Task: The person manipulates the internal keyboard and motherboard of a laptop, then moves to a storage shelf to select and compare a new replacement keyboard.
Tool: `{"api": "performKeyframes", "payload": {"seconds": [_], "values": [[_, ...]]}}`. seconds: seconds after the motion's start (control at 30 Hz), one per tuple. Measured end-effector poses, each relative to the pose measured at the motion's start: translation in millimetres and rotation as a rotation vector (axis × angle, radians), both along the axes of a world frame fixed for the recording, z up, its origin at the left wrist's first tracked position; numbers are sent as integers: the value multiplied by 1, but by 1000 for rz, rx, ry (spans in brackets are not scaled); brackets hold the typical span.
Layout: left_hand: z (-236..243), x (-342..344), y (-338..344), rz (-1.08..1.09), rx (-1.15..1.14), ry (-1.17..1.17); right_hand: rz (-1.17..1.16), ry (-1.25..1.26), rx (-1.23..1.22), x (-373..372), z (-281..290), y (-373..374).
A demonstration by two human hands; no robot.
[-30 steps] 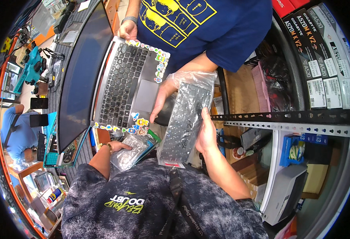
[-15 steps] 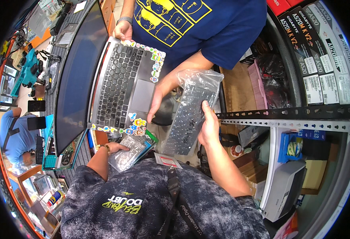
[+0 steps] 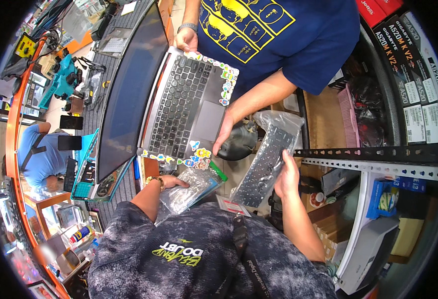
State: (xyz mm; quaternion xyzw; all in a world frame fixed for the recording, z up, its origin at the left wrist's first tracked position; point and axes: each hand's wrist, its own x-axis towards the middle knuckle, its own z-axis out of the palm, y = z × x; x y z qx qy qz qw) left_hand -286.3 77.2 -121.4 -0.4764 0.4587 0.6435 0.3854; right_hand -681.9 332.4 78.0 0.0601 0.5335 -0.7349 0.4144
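Observation:
My right hand (image 3: 287,178) grips the edge of a loose black laptop keyboard (image 3: 266,167), sealed in a clear plastic bag and held tilted. Lower left, my left hand (image 3: 174,182) is closed on some clear plastic bags (image 3: 195,185); one has a green strip, and their contents are hard to make out. Between and beyond my hands is an open laptop (image 3: 184,107) with colourful stickers along its palm rest. Another person in a dark blue shirt supports it with one hand (image 3: 186,40) at its far side and the other hand (image 3: 225,133) at its front edge.
The laptop's screen (image 3: 128,94) stands over a grey ribbed bench (image 3: 110,192) at left. An opened device in a teal case (image 3: 87,179) lies there. At right are a perforated metal shelf rail (image 3: 368,153), stacked boxes (image 3: 408,84), a pink basket (image 3: 347,117) and a grey printer (image 3: 371,254).
The whole view has swung left, so everything sits farther right in the picture. The bagged keyboard has come slightly nearer to me, away from the laptop. Both hands keep their hold.

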Motion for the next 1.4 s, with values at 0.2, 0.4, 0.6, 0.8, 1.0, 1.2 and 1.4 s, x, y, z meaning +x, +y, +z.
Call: {"api": "performKeyframes", "payload": {"seconds": [0.2,0.4,0.6,0.8,1.0,1.2,1.4], "values": [[8,-42,21,-70,-1,43,14,284,67,16,-48,84],[23,-107,59,147,110,218,88,424,143,34,-87,151],[41,-170,119,176,95,499,-255,224,-28,38,-89,245],[57,-215,199,82,101,550,-303,236,80,61,-120,360],[-9,-282,338,84,212,575,-294,179,342,79,-188,415],[-52,-337,443,67,281,408,-452,23,192,68,-234,435],[-112,-319,459,263,468,324,-398,-288,179,41,-216,449]]}}
